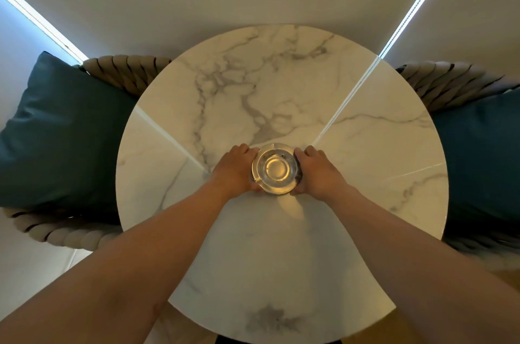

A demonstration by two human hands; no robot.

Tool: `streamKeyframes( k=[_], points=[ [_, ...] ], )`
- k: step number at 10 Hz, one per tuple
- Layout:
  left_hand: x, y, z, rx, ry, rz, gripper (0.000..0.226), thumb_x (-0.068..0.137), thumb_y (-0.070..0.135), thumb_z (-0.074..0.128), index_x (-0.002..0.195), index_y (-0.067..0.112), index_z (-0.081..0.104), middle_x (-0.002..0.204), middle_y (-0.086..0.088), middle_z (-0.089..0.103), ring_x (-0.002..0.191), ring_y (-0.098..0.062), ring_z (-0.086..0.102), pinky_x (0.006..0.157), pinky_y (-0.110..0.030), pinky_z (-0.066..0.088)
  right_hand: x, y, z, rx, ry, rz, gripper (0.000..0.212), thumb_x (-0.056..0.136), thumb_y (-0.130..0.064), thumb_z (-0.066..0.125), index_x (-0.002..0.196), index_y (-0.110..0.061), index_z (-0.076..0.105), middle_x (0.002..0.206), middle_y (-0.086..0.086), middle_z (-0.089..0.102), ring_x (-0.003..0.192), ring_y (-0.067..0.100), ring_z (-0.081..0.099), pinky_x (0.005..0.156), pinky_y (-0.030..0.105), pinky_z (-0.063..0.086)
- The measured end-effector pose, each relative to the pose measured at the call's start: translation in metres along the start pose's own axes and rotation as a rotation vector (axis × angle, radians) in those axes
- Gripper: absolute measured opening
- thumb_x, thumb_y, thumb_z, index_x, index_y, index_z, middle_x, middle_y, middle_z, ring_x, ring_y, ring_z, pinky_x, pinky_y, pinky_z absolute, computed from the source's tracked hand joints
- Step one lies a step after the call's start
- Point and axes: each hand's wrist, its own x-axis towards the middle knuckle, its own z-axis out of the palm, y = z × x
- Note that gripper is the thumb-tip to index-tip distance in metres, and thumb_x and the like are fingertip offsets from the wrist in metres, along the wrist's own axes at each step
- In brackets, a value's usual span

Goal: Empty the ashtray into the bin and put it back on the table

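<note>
A round clear glass ashtray (275, 168) rests near the middle of a round white marble table (351, 146). Its bowl looks empty. My left hand (235, 172) cups its left side, fingers curled around the rim. My right hand (318, 172) cups the right side in the same way. Both forearms reach in from the bottom of the view. No bin is in view.
A woven rope chair with a dark teal cushion (64, 130) stands to the left of the table. A second such chair with a teal cushion (478, 152) stands to the right. Plain walls with light strips rise behind.
</note>
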Motion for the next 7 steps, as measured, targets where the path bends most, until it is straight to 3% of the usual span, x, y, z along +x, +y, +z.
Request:
streamKeyframes(
  k=[7],
  points=[
    [0.002, -0.0073, -0.0049, -0.013, -0.05, -0.051, 0.103, 0.051, 0.036, 0.09, 0.138, 0.019, 0.039, 0.125, -0.006, 0.048, 0.111, -0.026, 0.045, 0.091, -0.036, 0.042, 0.0081, -0.0026, 0.0066, 0.052, -0.005, 0.068, 0.104, 0.061, -0.027, 0.088, 0.144, -0.01, 0.028, 0.124, 0.011, 0.049, 0.114, 0.032, 0.048, 0.088, 0.041, 0.049]
  ],
)
